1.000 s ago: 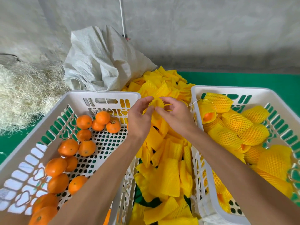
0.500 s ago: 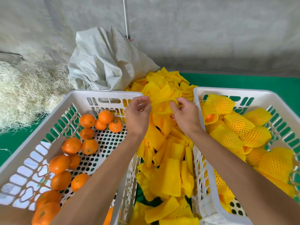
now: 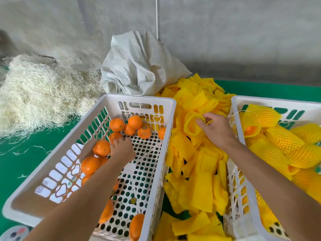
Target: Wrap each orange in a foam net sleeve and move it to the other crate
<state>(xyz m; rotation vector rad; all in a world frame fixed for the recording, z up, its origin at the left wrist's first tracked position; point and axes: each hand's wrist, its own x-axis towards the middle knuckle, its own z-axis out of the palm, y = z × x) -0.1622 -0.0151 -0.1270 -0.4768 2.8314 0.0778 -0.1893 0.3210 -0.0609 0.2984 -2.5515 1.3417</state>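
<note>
A: What is each hand doing?

B: The right hand point(image 3: 215, 128) pinches the rim of an opened foam net sleeve point(image 3: 192, 125), held above the loose pile of sleeves point(image 3: 199, 180) between the two crates. The left hand point(image 3: 121, 150) is down in the left crate point(image 3: 139, 101), fingers curled over an orange point(image 3: 115, 137). Whether it has a real grip yet, I cannot tell.

A: How will they handle?

B: The sleeve looks light, soft and stretchy. I'd hold it by the rim so the mouth stays wide. The orange is firm, round and smooth, so cup it from above with the fingers spread around it.

A: Anything hidden?

B: The left forearm covers several oranges, and the nearest ones are blurred. The right crate point(image 3: 233, 105), with wrapped oranges point(image 3: 278, 140) in it, is cut off at the frame edge.
</note>
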